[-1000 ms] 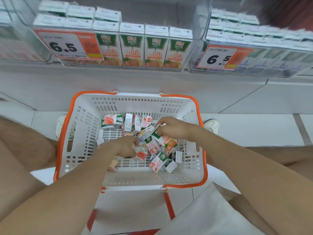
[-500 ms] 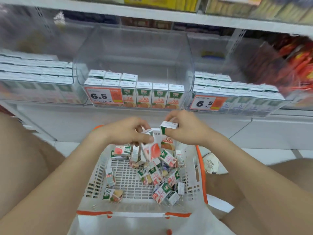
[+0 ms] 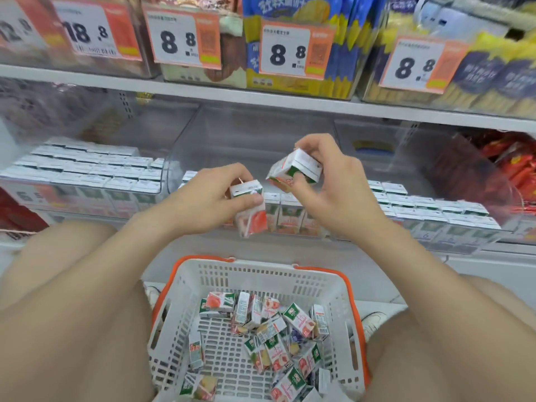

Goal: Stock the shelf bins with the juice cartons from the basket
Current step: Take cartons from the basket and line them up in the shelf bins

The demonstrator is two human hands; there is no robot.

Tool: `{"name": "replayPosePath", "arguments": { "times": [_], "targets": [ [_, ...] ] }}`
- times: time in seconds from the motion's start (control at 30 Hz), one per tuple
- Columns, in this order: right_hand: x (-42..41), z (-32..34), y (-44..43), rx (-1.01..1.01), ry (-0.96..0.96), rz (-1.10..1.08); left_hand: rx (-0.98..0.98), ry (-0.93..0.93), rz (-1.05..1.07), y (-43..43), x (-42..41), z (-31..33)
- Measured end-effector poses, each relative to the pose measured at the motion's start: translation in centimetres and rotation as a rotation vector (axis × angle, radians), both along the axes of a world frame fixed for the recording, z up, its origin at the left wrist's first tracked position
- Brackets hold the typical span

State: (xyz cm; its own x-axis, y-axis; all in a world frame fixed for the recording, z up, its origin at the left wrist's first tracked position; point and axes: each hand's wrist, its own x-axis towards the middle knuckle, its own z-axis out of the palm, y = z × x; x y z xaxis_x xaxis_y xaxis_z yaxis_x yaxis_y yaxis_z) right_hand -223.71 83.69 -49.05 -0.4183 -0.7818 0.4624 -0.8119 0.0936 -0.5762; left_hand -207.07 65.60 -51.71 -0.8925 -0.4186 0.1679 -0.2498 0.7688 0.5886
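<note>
My left hand (image 3: 203, 198) grips an upright juice carton (image 3: 251, 208) with a red fruit print, held in front of the middle clear shelf bin (image 3: 255, 132). My right hand (image 3: 333, 187) holds a second juice carton (image 3: 293, 171), tilted on its side, just right of and above the first. Rows of standing cartons (image 3: 285, 211) fill the bin's front behind both hands. Below, the white basket (image 3: 261, 274) with orange rim sits between my knees and holds several loose cartons (image 3: 272, 329) lying in a jumble.
Clear bins left (image 3: 87, 172) and right (image 3: 429, 210) of the middle one are packed with white-topped cartons. An upper shelf (image 3: 261, 97) carries snack packs behind price tags (image 3: 295, 50). My bare knees flank the basket; a shoe (image 3: 374, 322) shows at its right.
Both hands rose out of the basket, each carrying a carton, up to the front of the middle bin. The view tilted upward, bringing the upper shelf into sight.
</note>
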Motion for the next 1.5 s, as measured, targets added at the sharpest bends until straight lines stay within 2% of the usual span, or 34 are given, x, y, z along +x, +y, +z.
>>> {"name": "replayPosePath", "arguments": {
  "times": [0.1, 0.23, 0.33, 0.47, 0.57, 0.67, 0.77, 0.83, 0.93, 0.97, 1.0, 1.07, 1.13, 1.17, 1.2, 1.33, 1.5],
  "targets": [
    [-2.3, -0.9, -2.4, 0.073, 0.164, 0.021, 0.028, 0.096, 0.135, -0.1, -0.6, -1.0],
    [-4.3, -3.3, -5.9, 0.264, 0.341, 0.007, 0.025, 0.092, 0.248, -0.1, -1.5, -1.6],
    [-5.1, -4.9, -7.8, 0.408, 0.234, -0.008, 0.079, 0.090, 0.282, -0.7, -1.5, -1.6],
    [-5.2, -5.3, -9.1, 0.616, 0.096, 0.084, 0.214, 0.098, 0.298, -0.7, -1.2, -1.3],
    [-5.0, -5.1, -8.9, 0.671, 0.071, 0.099, 0.346, 0.147, 0.320, -0.3, -1.0, -0.9],
    [-3.7, -3.7, -8.1, 0.535, 0.063, 0.090, 0.393, 0.219, 0.395, 0.0, -0.8, -0.3],
    [-0.5, -2.1, -6.7, 0.209, -0.177, 0.212, 0.385, 0.300, 0.538, 0.3, -0.6, 0.2],
    [1.9, -1.7, -5.7, 0.147, -0.238, 0.287, 0.405, 0.353, 0.613, 0.5, -0.6, 0.4],
    [3.2, -2.6, -5.2, 0.099, -0.045, 0.178, 0.621, 0.369, 0.563, 1.1, -0.7, 0.6],
    [3.2, -2.7, -5.2, 0.066, -0.043, 0.128, 0.718, 0.367, 0.512, 1.2, -0.8, 0.7],
    [3.2, -2.8, -5.2, 0.034, -0.095, 0.095, 0.802, 0.372, 0.464, 1.2, -0.7, 0.9],
    [2.9, -2.5, -5.1, -0.011, -0.330, 0.049, 0.910, 0.387, 0.390, 0.9, -0.3, 1.4],
    [2.8, -2.3, -5.1, -0.054, -0.657, 0.058, 0.845, 0.333, 0.317, 0.9, 0.3, 1.8],
    [2.8, -2.2, -5.1, -0.058, -0.760, 0.080, 0.774, 0.298, 0.274, 1.0, 0.6, 1.9],
    [2.7, -2.2, -5.1, -0.042, -0.784, 0.096, 0.727, 0.284, 0.227, 1.2, 0.9, 1.9],
    [3.1, -2.5, -5.0, 0.002, -0.717, 0.176, 0.740, 0.312, 0.128, 0.9, 1.9, 2.2],
    [4.6, -2.5, -6.3, -0.049, -0.652, 0.194, 0.566, 0.277, 0.095, -0.6, 3.4, 2.2]
  ]
}}
